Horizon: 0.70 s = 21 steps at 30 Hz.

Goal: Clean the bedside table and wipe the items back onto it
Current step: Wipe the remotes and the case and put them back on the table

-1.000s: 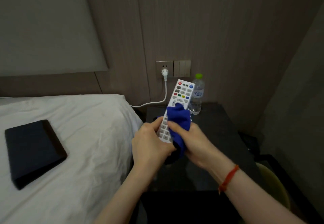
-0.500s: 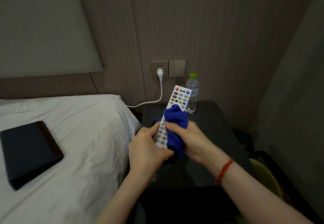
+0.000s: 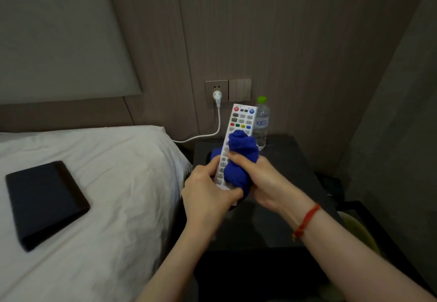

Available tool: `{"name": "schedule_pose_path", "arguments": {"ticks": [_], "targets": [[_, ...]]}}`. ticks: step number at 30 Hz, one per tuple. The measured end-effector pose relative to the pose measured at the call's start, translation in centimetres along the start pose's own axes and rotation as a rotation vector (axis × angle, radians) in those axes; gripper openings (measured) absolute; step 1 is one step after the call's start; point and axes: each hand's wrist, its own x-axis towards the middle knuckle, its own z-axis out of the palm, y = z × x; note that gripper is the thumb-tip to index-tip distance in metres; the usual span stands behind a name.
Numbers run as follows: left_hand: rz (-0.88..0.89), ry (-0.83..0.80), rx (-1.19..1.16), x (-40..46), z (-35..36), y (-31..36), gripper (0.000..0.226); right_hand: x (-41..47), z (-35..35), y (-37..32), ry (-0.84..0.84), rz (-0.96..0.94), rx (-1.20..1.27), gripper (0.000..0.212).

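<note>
A white remote control [image 3: 241, 119] with coloured buttons is held upright over the dark bedside table [image 3: 290, 159]. My left hand [image 3: 209, 193] grips its lower end. My right hand [image 3: 262, 178] holds a bunched blue cloth [image 3: 240, 157] pressed against the middle of the remote's button face. The cloth hides the remote's middle buttons. A clear water bottle [image 3: 262, 124] with a green cap stands at the back of the table, just behind the remote.
A bed with a white sheet [image 3: 106, 183] lies to the left, with a black flat folder [image 3: 45, 202] on it. A white plug and cable [image 3: 217, 117] run from the wall socket toward the bed. A yellowish bin [image 3: 357, 228] sits right of the table.
The blue cloth has slid slightly along the remote's face while both hands stay on it. The view has shifted a little.
</note>
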Motion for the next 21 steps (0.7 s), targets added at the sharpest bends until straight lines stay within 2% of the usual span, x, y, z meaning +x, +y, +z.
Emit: {"name": "schedule_pose_path", "arguments": {"ticks": [3,6,7,9,11,14,17,21], "targets": [[0.001,-0.12,-0.031,-0.3,0.5,-0.5,0.061,-0.1,-0.5,0.2,0.055,-0.038,-0.132,0.034],[-0.101,-0.342,-0.109,0.4,-0.4,-0.3,0.068,-0.1,-1.0,0.5,0.146,-0.11,-0.234,0.032],[-0.141,-0.36,-0.138,0.8,-1.0,0.1,0.069,-0.1,-1.2,0.5,0.165,-0.131,-0.248,0.028],[-0.203,-0.263,-0.243,1.8,-2.5,1.3,0.065,-0.3,-1.6,0.5,0.178,-0.171,-0.344,0.024],[-0.222,-0.148,-0.384,3.0,-3.4,2.5,0.049,-0.5,-1.5,0.8,0.146,-0.211,-0.52,0.027],[-0.167,-0.178,-0.364,4.0,-3.0,4.2,0.022,-0.7,-0.7,1.3,0.108,-0.263,-0.734,0.021],[-0.163,-0.099,-0.251,4.5,-1.8,5.0,0.027,-0.8,0.1,1.3,0.126,-0.302,-0.834,0.018],[-0.252,-0.032,-0.403,5.1,-2.4,4.8,0.019,-2.0,-0.7,1.9,0.139,-0.245,-0.798,0.031]]}}
